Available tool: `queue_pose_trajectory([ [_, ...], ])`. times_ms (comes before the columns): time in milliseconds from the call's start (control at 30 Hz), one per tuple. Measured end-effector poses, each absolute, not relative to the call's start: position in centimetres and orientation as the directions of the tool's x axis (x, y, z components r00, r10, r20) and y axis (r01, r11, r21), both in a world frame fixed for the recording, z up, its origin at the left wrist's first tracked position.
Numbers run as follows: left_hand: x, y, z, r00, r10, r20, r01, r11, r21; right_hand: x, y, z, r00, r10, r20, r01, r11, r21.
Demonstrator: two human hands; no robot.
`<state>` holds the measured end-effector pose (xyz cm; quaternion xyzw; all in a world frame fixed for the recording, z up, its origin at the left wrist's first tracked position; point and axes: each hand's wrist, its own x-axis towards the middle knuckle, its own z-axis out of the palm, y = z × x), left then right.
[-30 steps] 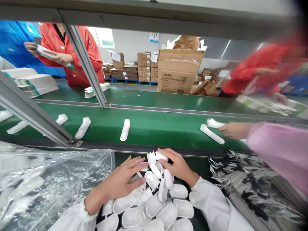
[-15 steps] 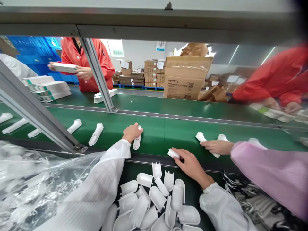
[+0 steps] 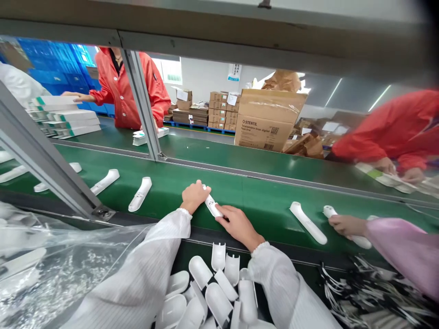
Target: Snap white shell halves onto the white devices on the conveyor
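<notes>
On the green belt, my left hand (image 3: 195, 196) grips the upper end of a slim white plastic housing (image 3: 211, 205), shaped like a handheld thermometer, which lies tilted. My right hand (image 3: 240, 224) is closed at its lower end, thumb and fingers pressed together there. The small white cover seen in that hand earlier is mostly hidden by the fingers; I cannot tell whether it sits on the housing. Below my hands lies a heap of loose white rounded covers (image 3: 218, 301).
Other white housings (image 3: 140, 194) lie along the belt (image 3: 260, 196). At right, a co-worker's hand (image 3: 348, 225) holds one, above bundled wires (image 3: 346, 283). A metal post (image 3: 140, 100) and clear plastic bag (image 3: 85, 256) flank my left arm. Red-jacketed people work beyond.
My right hand has moved left with the cover to the housing's lower end. The housing has turned in my left hand. At right, the co-worker's hand has shifted right to another housing.
</notes>
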<state>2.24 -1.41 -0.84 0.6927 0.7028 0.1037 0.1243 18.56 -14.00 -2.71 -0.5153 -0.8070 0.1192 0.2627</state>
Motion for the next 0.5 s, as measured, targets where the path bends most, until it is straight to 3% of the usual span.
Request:
queue_pose_trajectory([
  [233, 3.5, -1.8, -1.0, 0.151, 0.988, -0.018, 0.947, -0.139, 0.288, 19.6, -13.6, -2.7, -0.316, 0.920, 0.230, 0.873, 0.377, -0.309],
  [400, 3.2, -2.9, 1.2, 0.221, 0.973, -0.062, 0.908, -0.182, 0.378, 20.2, -14.3, -2.0, -0.187, 0.948, 0.259, 0.896, 0.273, -0.350],
  [500, -0.1, -3.0, 3.6, 0.157, 0.984, 0.080, 0.892, -0.176, 0.417, 20.2, -16.6, 0.6, -0.033, 0.980, 0.198, 0.886, 0.120, -0.448],
])
